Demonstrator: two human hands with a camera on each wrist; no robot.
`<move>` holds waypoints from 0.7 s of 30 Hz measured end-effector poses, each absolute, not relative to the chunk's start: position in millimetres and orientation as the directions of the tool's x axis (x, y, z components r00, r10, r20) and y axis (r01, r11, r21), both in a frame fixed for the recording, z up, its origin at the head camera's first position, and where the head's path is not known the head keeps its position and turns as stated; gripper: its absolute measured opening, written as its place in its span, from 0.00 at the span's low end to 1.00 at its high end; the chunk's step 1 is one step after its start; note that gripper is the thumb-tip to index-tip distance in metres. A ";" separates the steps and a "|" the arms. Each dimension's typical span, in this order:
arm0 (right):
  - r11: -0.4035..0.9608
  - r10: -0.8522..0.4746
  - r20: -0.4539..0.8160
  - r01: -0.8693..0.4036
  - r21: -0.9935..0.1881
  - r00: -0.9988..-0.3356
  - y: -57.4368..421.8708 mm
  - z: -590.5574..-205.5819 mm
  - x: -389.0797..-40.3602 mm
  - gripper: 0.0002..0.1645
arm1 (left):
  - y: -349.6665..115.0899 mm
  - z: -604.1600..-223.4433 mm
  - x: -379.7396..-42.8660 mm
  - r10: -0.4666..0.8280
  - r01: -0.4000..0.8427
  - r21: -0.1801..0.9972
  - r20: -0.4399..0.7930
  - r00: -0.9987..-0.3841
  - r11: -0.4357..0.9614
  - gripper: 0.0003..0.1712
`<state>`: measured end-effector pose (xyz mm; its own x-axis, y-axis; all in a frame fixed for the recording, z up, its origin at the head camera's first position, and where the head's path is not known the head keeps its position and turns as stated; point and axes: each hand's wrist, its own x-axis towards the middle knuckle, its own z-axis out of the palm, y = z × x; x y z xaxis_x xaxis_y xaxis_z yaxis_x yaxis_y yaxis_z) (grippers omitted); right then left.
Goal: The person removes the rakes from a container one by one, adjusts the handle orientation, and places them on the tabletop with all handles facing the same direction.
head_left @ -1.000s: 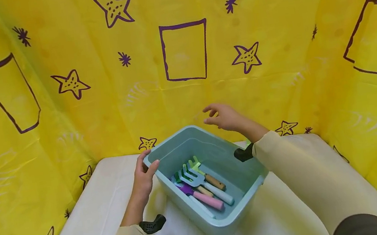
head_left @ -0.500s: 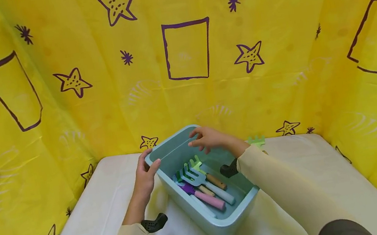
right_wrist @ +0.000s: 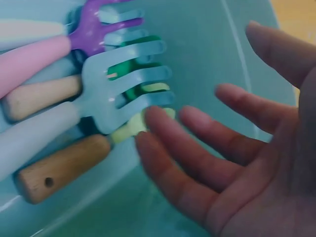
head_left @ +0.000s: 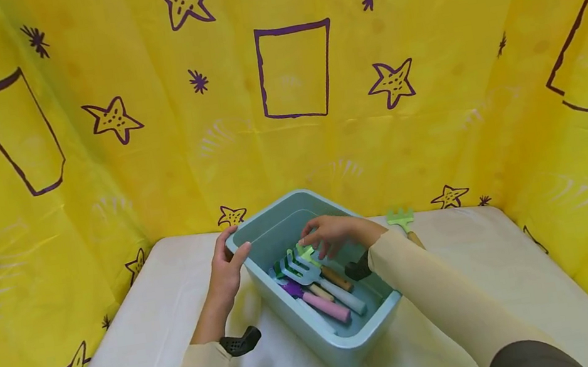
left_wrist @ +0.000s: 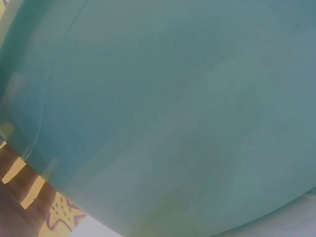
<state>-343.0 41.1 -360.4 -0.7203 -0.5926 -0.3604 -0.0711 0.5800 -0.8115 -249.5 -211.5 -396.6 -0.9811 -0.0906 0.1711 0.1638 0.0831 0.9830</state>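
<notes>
My left hand [head_left: 226, 266] grips the left rim of a blue-green plastic bin [head_left: 344, 347], thumb over the edge; the bin wall [left_wrist: 163, 118] fills the left wrist view. Inside lie several small hand rakes: a light blue one [right_wrist: 111, 94] on top, a purple one with a pink handle [right_wrist: 34, 59], and a light green one with a brown wooden handle [right_wrist: 64, 168]. A pale wooden handle [right_wrist: 44, 96] and a dark green head are partly covered. My right hand [head_left: 335, 231] is inside the bin, fingers spread and loosely bent beside the light green rake, holding nothing.
A light green hand rake [head_left: 402, 218] lies on the white surface [head_left: 173, 290] behind and right of the bin, its handle partly hidden by my right sleeve. Yellow sheets [head_left: 154, 166] with purple drawings close in the back and both sides.
My right hand has moved left and down from beyond the bin's far edge into the bin, uncovering the light green rake outside. The left hand keeps its grip on the rim.
</notes>
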 end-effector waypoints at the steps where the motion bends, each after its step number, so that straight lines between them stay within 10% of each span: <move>1: 0.592 -0.596 -0.395 -0.050 -0.805 -0.699 41.2 -362.1 -343.2 0.25 | -212.9 -400.0 -252.7 -0.092 0.166 0.983 0.173 -0.981 0.080 0.34; 21: 0.774 -0.501 -0.711 0.112 -0.623 -0.493 41.1 -381.1 -342.1 0.26 | -218.2 -418.4 -265.8 -0.111 0.186 0.977 0.197 -0.974 0.102 0.33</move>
